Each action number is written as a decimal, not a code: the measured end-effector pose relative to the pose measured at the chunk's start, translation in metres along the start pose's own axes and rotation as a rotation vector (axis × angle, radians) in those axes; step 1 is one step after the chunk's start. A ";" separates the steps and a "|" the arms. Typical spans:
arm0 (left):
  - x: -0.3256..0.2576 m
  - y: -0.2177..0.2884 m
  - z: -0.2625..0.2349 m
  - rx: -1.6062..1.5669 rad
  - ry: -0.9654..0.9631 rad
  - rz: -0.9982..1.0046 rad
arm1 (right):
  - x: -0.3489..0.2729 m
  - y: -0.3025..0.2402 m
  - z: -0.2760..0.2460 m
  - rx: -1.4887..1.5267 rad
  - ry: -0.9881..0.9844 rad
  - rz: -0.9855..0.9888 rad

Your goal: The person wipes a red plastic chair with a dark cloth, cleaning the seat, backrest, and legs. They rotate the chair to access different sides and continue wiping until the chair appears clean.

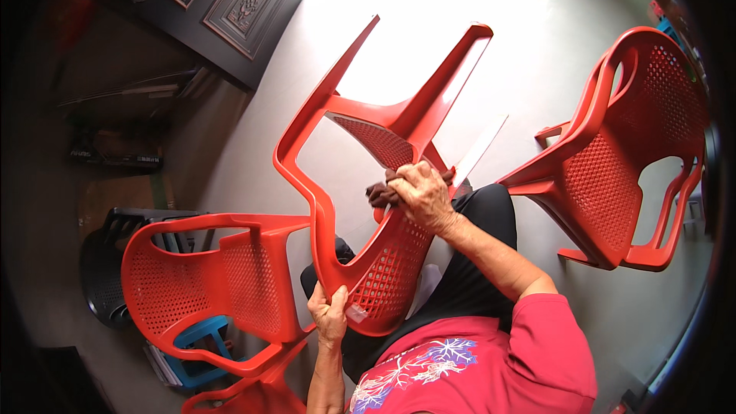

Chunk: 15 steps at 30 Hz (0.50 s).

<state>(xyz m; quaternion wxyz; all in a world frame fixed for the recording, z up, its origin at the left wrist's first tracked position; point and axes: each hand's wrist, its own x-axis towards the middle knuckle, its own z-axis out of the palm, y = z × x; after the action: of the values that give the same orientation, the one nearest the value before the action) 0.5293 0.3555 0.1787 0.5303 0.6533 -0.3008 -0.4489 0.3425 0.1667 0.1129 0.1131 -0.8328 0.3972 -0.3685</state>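
Note:
A red plastic armchair with a perforated back lies tilted across my lap, its legs pointing up and away from me. My left hand is closed round the edge of its backrest, at the near left. Higher up, where the seat meets the backrest, my right hand presses a bunched brown cloth against the plastic. The fingers of that hand are curled over the cloth and hide part of it.
To the right stands another red armchair. Close on the left is a third red chair, with more red plastic below it and a blue stool behind. A black chair and a dark carved cabinet stand farther left.

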 end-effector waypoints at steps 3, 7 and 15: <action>-0.002 -0.003 0.001 0.043 0.006 -0.005 | 0.021 0.049 -0.002 -0.169 0.008 0.105; -0.003 -0.002 0.001 0.086 -0.018 -0.030 | 0.059 0.116 -0.009 -0.490 0.014 0.176; -0.006 -0.008 -0.011 0.165 -0.025 -0.074 | 0.127 0.249 -0.045 -0.908 0.272 0.458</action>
<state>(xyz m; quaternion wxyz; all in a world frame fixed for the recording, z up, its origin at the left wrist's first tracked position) 0.5360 0.3668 0.1734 0.4538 0.6999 -0.3189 -0.4500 0.2190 -0.0872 0.0917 -0.2344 -0.6343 0.6999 -0.2299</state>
